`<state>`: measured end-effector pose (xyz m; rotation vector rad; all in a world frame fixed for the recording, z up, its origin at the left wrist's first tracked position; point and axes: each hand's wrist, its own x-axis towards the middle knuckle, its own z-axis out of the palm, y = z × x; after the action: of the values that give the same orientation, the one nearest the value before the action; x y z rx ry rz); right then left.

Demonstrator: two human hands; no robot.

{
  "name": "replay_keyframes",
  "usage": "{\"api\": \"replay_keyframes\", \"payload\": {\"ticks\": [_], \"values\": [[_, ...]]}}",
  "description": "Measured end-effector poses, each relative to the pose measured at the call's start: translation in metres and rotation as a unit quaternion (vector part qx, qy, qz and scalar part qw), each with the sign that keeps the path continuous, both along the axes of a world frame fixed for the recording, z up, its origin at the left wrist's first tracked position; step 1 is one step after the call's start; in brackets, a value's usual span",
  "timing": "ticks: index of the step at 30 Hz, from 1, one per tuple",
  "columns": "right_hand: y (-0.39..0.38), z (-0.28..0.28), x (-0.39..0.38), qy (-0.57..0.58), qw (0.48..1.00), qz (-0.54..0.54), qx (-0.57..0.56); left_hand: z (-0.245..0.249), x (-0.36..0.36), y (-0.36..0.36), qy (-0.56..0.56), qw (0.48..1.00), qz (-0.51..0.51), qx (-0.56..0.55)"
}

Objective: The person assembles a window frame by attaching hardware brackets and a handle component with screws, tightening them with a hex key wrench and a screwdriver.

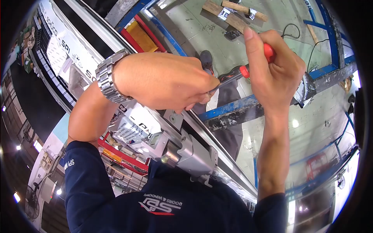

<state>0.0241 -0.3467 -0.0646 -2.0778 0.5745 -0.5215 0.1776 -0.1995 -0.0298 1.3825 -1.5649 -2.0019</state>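
Observation:
My right hand [274, 70] is closed around the red handle of a screwdriver [244, 72], thumb pointing up along it. The metal shaft slants down and left to the curled fingers of my left hand [167, 79], which close around its far end. The tip is hidden there. A steel watch is on my left wrist. Just below the left fingers lies a long aluminium profile [221, 165] with a metal plate [173, 119] on it. A silver hardware unit [194, 153] with a round cylinder sits on the profile, closer to my body.
A blue metal frame [233, 110] crosses beyond the profile. Wooden pieces [227, 16] lie on the floor at the top. My shoe [206, 59] shows below. A red and yellow rack [140, 35] stands near the profile, and printed white wrapping [58, 35] covers material at left.

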Motion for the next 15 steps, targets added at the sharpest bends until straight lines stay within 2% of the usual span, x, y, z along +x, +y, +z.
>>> {"api": "replay_keyframes", "payload": {"ticks": [8, 11, 13, 15], "values": [[-0.002, -0.005, -0.002, -0.051, 0.998, -0.007, -0.032, -0.004, -0.003, 0.002, -0.012, 1.000, -0.003, -0.028], [-0.003, -0.001, -0.008, -0.097, 0.995, 0.000, -0.018, -0.002, -0.001, 0.003, -0.010, 0.990, -0.032, -0.139], [0.001, 0.000, -0.010, -0.117, 0.993, -0.016, 0.002, -0.003, 0.000, 0.004, -0.006, 0.993, -0.032, -0.115], [-0.005, -0.009, -0.027, -0.075, 0.997, 0.008, 0.022, -0.003, -0.007, 0.002, 0.007, 0.998, -0.005, -0.059]]}}
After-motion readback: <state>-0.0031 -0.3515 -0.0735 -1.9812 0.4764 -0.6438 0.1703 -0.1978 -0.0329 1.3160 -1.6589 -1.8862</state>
